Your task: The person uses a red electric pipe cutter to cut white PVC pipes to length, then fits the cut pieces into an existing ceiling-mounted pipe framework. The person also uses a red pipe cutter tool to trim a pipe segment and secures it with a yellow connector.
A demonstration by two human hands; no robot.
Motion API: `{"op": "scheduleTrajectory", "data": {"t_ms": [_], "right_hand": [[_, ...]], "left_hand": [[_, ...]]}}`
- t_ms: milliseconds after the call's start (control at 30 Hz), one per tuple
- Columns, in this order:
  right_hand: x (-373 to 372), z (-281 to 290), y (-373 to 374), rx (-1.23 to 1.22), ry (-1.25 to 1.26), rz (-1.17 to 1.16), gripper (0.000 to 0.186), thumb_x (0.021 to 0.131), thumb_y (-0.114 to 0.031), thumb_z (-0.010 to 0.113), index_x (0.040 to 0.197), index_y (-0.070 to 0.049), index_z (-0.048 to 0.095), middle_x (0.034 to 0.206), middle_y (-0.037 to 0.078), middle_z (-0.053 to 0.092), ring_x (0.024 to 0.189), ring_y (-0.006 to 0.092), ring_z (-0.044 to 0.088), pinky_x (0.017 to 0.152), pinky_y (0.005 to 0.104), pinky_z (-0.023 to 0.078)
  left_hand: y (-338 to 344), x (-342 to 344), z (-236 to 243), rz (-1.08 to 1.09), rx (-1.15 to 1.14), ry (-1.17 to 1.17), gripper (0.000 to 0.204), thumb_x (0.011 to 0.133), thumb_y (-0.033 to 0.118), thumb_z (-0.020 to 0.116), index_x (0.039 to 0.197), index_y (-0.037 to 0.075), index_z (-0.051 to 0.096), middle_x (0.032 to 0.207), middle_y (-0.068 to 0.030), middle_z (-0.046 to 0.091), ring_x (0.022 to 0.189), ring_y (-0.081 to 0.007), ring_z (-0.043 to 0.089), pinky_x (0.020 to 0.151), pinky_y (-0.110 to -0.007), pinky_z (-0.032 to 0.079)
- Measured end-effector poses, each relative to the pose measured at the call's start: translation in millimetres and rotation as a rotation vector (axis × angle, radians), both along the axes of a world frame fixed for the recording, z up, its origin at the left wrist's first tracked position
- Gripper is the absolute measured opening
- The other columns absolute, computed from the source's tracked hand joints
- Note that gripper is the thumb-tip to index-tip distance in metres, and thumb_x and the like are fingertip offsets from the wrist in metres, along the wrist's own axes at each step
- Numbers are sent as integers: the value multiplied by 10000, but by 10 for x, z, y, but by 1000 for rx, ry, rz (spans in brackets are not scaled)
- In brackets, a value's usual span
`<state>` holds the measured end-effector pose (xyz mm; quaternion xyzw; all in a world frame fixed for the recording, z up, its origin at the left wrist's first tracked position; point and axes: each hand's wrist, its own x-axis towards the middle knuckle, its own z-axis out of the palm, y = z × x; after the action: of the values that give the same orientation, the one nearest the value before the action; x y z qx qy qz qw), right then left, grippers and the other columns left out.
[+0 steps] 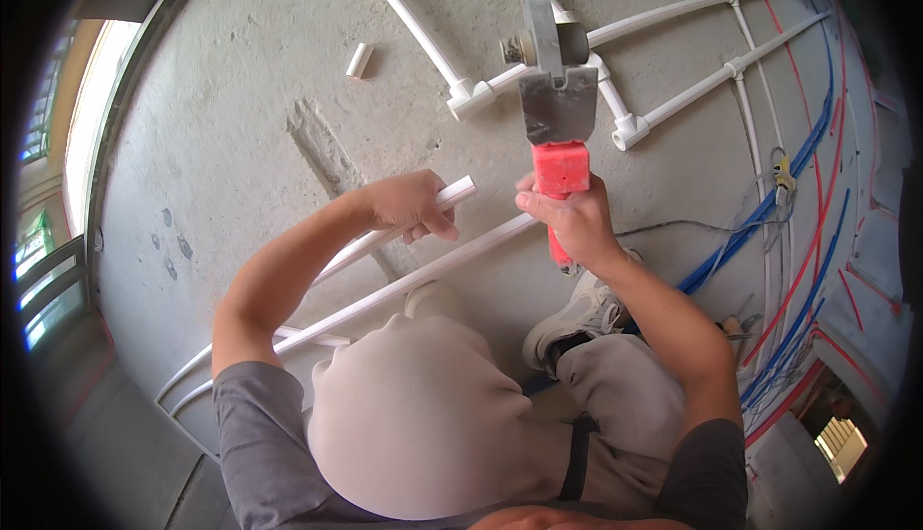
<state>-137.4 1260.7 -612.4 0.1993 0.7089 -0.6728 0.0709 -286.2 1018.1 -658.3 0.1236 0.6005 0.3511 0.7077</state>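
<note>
My left hand (409, 205) is closed around a white plastic pipe (457, 191), whose cut end sticks out to the right past the fingers. My right hand (584, 227) grips the red handle of a pipe welding iron (561, 168). The iron points away from me, with a grey metal guard above the handle and a long heating plate carrying round dies on its sides. Between plate and held pipe there is a gap. Below the left hand, a second white pipe (423, 275) runs slantwise toward my right wrist.
Joined white pipes with fittings (630, 131) lie on the concrete floor (240, 97) ahead and to the right. A short pipe offcut (360, 61) rests at the upper left. Blue conduits (745, 232), red lines and a dark cable (673, 225) spread along the right side.
</note>
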Motion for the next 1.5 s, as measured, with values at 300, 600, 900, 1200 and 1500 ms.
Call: {"op": "scheduleTrajectory", "data": {"t_ms": [300, 600, 900, 1200, 1500], "right_hand": [[-138, -142, -523, -285, 43, -52, 122, 880, 2, 766, 945, 16, 664, 1207, 161, 719, 1178, 237, 685, 1044, 383, 525], [-398, 23, -650, -296, 178, -137, 159, 846, 40, 702, 1003, 14, 688, 966, 77, 734, 868, 139, 695, 772, 312, 570], [-360, -83, -635, -226, 213, -168, 47, 826, 18, 706, 834, 2, 662, 927, 104, 692, 879, 194, 686, 804, 340, 566], [185, -38, 22, 25, 45, 153, 73, 813, -25, 714, 801, -14, 643, 669, 30, 652, 626, 138, 644, 618, 325, 527], [229, 144, 115, 89, -87, 106, 106, 833, -20, 712, 805, -17, 610, 646, 26, 633, 574, 109, 606, 543, 304, 498]], "left_hand": [[-52, 300, 408, 326, 99, 576, 605, 785, -4, 780, 1325, 29, 510, 1017, -125, 668, 912, -229, 651, 794, -384, 546], [280, 254, 625, 641, 532, 196, 842, 851, -107, 725, 1581, 49, 334, 1337, -174, 566, 1134, -250, 648, 872, -356, 608], [-293, 430, 337, -63, -68, 624, 597, 868, 160, 794, 1411, 43, 575, 1204, -133, 657, 1085, -297, 656, 887, -423, 524], [-262, 540, 229, 205, 33, 1122, 190, 898, 145, 728, 975, -5, 641, 1097, -154, 614, 1032, -370, 629, 835, -497, 533], [102, 541, 19, -184, -82, 1272, 488, 840, 372, 826, 1079, -32, 694, 1124, -184, 669, 1123, -345, 645, 924, -438, 548]]}}
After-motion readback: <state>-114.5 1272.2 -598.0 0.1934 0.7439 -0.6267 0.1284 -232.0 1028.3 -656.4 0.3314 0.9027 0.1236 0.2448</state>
